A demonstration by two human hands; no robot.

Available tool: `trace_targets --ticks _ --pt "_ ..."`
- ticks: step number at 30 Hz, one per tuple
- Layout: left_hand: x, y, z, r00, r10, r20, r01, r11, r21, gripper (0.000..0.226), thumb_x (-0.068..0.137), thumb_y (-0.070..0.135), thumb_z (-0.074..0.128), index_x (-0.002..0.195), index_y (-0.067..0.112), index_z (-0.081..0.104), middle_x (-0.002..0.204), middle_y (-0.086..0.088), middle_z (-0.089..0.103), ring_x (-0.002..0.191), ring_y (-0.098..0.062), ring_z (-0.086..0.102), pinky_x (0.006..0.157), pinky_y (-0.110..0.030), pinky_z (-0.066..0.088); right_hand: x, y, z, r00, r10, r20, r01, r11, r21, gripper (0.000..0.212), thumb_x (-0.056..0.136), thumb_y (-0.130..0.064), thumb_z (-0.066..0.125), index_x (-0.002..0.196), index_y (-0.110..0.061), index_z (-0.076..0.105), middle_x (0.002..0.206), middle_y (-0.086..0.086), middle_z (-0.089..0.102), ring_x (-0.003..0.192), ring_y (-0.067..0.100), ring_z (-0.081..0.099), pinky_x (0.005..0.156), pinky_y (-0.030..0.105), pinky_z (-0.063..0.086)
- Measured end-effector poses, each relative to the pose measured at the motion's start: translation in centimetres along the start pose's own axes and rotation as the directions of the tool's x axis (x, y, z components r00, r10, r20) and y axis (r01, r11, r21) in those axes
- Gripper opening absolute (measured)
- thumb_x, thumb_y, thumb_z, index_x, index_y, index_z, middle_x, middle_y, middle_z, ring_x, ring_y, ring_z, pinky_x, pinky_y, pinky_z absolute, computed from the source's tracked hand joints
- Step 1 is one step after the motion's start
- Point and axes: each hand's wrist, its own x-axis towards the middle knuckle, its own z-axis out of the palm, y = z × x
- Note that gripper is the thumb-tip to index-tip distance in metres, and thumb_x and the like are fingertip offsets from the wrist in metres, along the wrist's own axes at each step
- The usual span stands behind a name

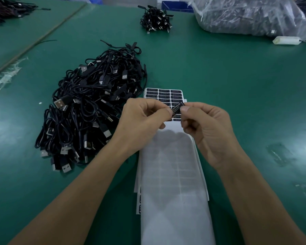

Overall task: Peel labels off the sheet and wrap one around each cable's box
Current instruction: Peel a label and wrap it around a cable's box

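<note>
L grip (141,121) + R grip (207,128) both pinch cable box (175,111), label (178,106) on it, above sheet (175,165); sheet mostly stripped, few rows left far end; big cable pile (88,110) on bench (237,76) prob. unlabelled; job approx midway.

Green bench (219,76). Big pile of black USB cables (90,110) left of centre. Label sheet (163,93) at centre, on white backing sheets (173,191) running near. Small cable bundle (155,19) far centre. Clear bag of cables (245,15) far right, white block (286,40) beside it. Another cable heap (5,9) far left.
</note>
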Motion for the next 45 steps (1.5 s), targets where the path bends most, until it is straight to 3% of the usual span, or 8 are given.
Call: trace_targets --ticks 10,19,25,27,32,35,38,45 --pt "-0.2 0.5 -0.1 0.998 -0.031 0.046 0.032 0.999 -0.02 0.019 0.074 0.0 0.071 0.085 0.015 0.075 0.084 -0.013 0.077 0.071 -0.02 0.071 0.081 -0.048 0.058 -0.2 -0.6 0.2 0.996 0.093 -0.003 -0.092 0.989 0.12 0.022 0.089 -0.007 0.067 0.069 -0.014 0.075 0.067 0.002 0.068 0.057 0.01 0.059 0.051 0.018 0.045" --pt "0.0 0.2 -0.3 0.993 -0.086 0.076 0.092 0.993 -0.073 0.037 0.083 -0.009 0.074 0.106 0.018 0.062 0.077 -0.003 0.078 0.071 -0.018 0.077 0.059 -0.015 0.052 -0.3 -0.6 0.2 0.994 0.112 -0.01 -0.111 0.988 0.108 0.024 0.089 -0.008 0.067 0.068 -0.016 0.075 0.068 0.0 0.067 0.058 0.009 0.059 0.052 0.018 0.045" --pt "0.0 0.1 -0.4 0.997 -0.077 0.018 0.077 0.997 0.003 0.028 0.082 0.005 0.08 0.101 0.019 0.065 0.077 0.0 0.078 0.083 -0.047 0.07 0.069 -0.061 0.055 -0.4 -0.5 0.2 0.993 0.112 -0.037 -0.11 0.992 0.058 0.01 0.088 -0.007 0.068 0.083 -0.014 0.073 0.074 0.003 0.069 0.062 0.011 0.061 0.054 0.019 0.046" --pt "-0.1 0.1 -0.4 0.997 -0.074 0.011 0.074 0.997 0.0 0.027 0.082 0.003 0.079 0.099 0.018 0.066 0.078 -0.001 0.078 0.081 -0.044 0.072 0.072 -0.066 0.054 -0.5 -0.5 0.2 0.993 0.111 -0.046 -0.109 0.993 0.043 0.012 0.088 -0.007 0.068 0.08 -0.014 0.073 0.075 0.004 0.071 0.063 0.011 0.063 0.055 0.019 0.047" --pt "0.1 -0.2 -0.5 0.998 -0.053 0.039 0.053 0.999 -0.007 0.03 0.08 -0.003 0.08 0.096 0.019 0.067 0.079 0.0 0.078 0.077 -0.026 0.076 0.076 -0.044 0.06 -0.5 -0.5 0.3 0.994 0.093 -0.06 -0.093 0.996 0.006 0.012 0.089 -0.006 0.069 0.08 -0.012 0.074 0.073 0.005 0.072 0.064 0.011 0.064 0.056 0.019 0.048" --pt "0.2 -0.4 -0.5 0.998 -0.048 0.049 0.049 0.999 -0.004 0.032 0.078 -0.002 0.082 0.097 0.02 0.069 0.082 0.0 0.079 0.083 -0.031 0.075 0.078 -0.046 0.06 -0.4 -0.5 0.3 0.994 0.085 -0.065 -0.086 0.996 -0.011 0.01 0.088 -0.007 0.07 0.08 -0.011 0.074 0.072 0.005 0.072 0.064 0.012 0.065 0.056 0.019 0.048" --pt "0.2 -0.6 -0.6 0.997 -0.028 0.069 0.027 1.0 0.009 0.033 0.076 -0.005 0.082 0.101 0.014 0.073 0.085 -0.001 0.079 0.081 -0.017 0.076 0.078 -0.03 0.062 -0.4 -0.5 0.2 0.995 0.068 -0.069 -0.07 0.997 -0.029 0.012 0.088 -0.007 0.07 0.078 -0.012 0.074 0.071 0.005 0.071 0.064 0.012 0.065 0.057 0.02 0.048" --pt "0.3 -0.7 -0.5 0.997 0.009 0.072 -0.01 1.0 0.015 0.034 0.076 -0.008 0.081 0.106 0.004 0.074 0.089 -0.002 0.079 0.082 -0.013 0.075 0.077 -0.023 0.059 -0.4 -0.5 0.3 0.997 0.006 -0.079 -0.014 0.996 -0.09 0.018 0.088 -0.005 0.07 0.074 -0.015 0.075 0.067 0.004 0.07 0.063 0.013 0.064 0.059 0.021 0.047"
